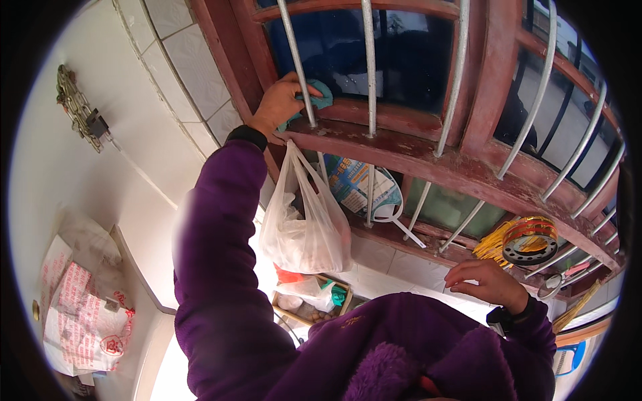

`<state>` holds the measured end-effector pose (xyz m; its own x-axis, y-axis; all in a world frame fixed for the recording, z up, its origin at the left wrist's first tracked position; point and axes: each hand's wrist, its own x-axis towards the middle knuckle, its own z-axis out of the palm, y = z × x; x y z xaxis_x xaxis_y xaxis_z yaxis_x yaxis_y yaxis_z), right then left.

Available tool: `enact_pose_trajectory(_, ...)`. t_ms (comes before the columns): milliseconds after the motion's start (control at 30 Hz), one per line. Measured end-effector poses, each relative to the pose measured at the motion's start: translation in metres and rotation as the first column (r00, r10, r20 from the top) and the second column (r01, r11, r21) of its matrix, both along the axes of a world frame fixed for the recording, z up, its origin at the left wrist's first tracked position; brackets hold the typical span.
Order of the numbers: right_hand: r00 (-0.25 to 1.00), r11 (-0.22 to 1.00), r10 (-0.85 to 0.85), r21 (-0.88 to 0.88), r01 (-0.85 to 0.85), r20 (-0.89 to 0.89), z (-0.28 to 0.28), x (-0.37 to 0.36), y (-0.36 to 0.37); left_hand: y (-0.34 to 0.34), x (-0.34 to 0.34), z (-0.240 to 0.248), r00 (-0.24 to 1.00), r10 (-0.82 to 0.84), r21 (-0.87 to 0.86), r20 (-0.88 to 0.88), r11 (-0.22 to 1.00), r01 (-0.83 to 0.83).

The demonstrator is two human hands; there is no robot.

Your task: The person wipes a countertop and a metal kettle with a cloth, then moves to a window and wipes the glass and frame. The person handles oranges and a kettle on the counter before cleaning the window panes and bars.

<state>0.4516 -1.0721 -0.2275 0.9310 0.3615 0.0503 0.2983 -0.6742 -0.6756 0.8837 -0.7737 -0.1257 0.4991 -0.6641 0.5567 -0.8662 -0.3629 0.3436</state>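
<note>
My left hand (277, 103) reaches up past a metal bar (299, 60) at the window's left corner. Its fingers are closed on a teal cloth (323, 95), which is bunched against the lower left of the dark glass pane (408, 60). Part of the cloth also shows below the hand, by the reddish-brown wooden frame (408, 119). My right hand (493, 284) hangs lower, in front of my body, its fingers loosely bent and slightly apart with nothing in them. Nearest to it is a round spool (529, 234) beside a yellow stringy bundle (493, 246).
A full translucent plastic bag (301, 230) hangs below my left wrist. A hand fan (386, 194) stands behind the lower bars. Beneath is a crate (348, 304) holding bags. On the left are a chain with a padlock (98, 123) and a red-and-white bag (83, 321).
</note>
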Motion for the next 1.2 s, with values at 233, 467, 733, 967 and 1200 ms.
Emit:
enact_pose_trajectory(233, 0.997, 0.997, -0.06, 0.053, 0.063, -0.054, -0.013, -0.004, -0.005, 0.028, -0.004, -0.003, 0.802, 0.355, 0.21, 0.48, 0.841, -0.498)
enact_pose_trajectory(467, 0.993, 0.994, -0.083, 0.069, 0.088, -0.082, -0.023, -0.006, -0.012, 0.055, -0.011, 0.004, 0.829, 0.476, -0.019, 0.293, 0.87, -0.493)
enact_pose_trajectory(733, 0.996, 0.993, -0.059, 0.095, 0.065, -0.06, -0.023, -0.004, -0.009, 0.053, -0.023, 0.05, 0.751, 0.5, -0.408, 0.431, 0.851, -0.332)
enact_pose_trajectory(967, 0.991, 0.985, -0.12, 0.118, 0.126, -0.056, -0.031, -0.018, -0.015, 0.012, -0.006, 0.015, 0.767, 0.375, -0.155, 0.52, 0.925, -0.347)
enact_pose_trajectory(1200, 0.987, 0.987, -0.113, 0.104, 0.125, -0.113, -0.042, -0.022, -0.004, -0.003, 0.009, -0.007, 0.708, 0.307, 0.012, 0.636, 0.914, -0.406)
